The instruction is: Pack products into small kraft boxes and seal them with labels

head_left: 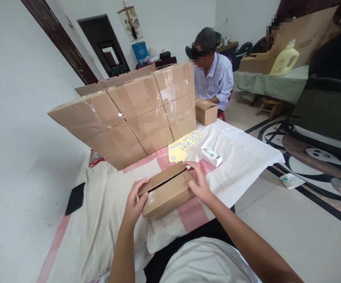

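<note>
Head view.

Item: cardboard box (168,192), plain brown, set on the near middle of the cloth-covered counter (241,149). Dark slit lengthwise between the top flaps; clear tape at left end; no legible marking.

Left grip (136,198): bare hand, grasping the left end of the box, thumb on the near side. Right grip (199,182): bare hand, grasping the right end, fingers over the top edge.

Just beyond the box: yellow sheet (178,153) bearing small outlined labels, text too small to read. Right of the sheet: white device (211,158) with greenish print on top, illegible.

Far left: stack of taped cartons (142,114), unmarked as far as seen. Left edge: flat black item (75,198) on cloth; red packet (96,158) beside the stack.

Far right of the stack: smaller carton (207,112), with a seated person (219,78) in a pale shirt, one arm at it.

Background: blue bag (141,52), pale lettering unreadable; dark bag (242,53), white capitals beginning "PROJE", remainder uncertain; pale yellow jug (284,59), embossed or printed front illegible.
</note>
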The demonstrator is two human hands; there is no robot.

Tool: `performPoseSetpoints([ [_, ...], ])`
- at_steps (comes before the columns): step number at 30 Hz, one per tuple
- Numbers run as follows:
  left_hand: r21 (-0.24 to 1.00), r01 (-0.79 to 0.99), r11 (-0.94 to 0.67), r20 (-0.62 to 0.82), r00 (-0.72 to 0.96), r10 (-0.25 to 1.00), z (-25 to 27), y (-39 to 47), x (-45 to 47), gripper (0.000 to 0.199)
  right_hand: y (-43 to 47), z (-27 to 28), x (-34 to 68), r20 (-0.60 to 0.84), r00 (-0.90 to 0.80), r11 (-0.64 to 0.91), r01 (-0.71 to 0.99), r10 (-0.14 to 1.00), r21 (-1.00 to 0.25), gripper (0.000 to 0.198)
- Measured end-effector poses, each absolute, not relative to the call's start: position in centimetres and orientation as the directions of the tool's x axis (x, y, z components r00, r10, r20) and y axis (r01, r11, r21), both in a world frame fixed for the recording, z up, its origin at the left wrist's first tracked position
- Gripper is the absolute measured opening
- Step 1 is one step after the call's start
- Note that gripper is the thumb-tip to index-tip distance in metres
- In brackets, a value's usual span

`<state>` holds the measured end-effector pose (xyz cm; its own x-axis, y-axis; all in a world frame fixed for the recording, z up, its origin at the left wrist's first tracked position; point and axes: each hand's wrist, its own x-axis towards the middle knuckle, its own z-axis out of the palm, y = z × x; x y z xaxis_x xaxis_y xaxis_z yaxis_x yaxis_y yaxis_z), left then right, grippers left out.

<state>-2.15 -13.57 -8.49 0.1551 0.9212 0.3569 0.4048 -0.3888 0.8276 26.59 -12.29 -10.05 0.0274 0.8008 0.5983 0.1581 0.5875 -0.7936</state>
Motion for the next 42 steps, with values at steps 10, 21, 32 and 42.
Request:
performPoseSetpoints([
  [10,0.155,0.893,-0.423,0.226,0.385,0.895,-3.5,-14.9,-0.9,0.058,-10.3,-10.3,25.0,0.711,0.083,0.642,0.368,0.698,-0.673,0.024],
  [21,-0.133,0.931,-0.341,0.249,0.364,0.897,-3.6,-15.1,4.2,0.069,-9.8,-9.9,24.5,0.723,0.077,0.631,0.43,0.687,-0.646,0.024],
  [32,-0.044,0.888,-0.457,0.284,0.45,0.847,-5.6,-14.4,3.0,0.064,-9.8,-10.3,24.3,0.71,0.107,0.626,0.392,0.696,-0.674,0.021],
  [42,0.045,0.89,-0.454,0.333,0.415,0.846,-7.7,-13.7,2.0,0.069,-6.2,-11.3,40.1,0.643,0.054,0.262,0.884,0.764,-0.386,0.029],
])
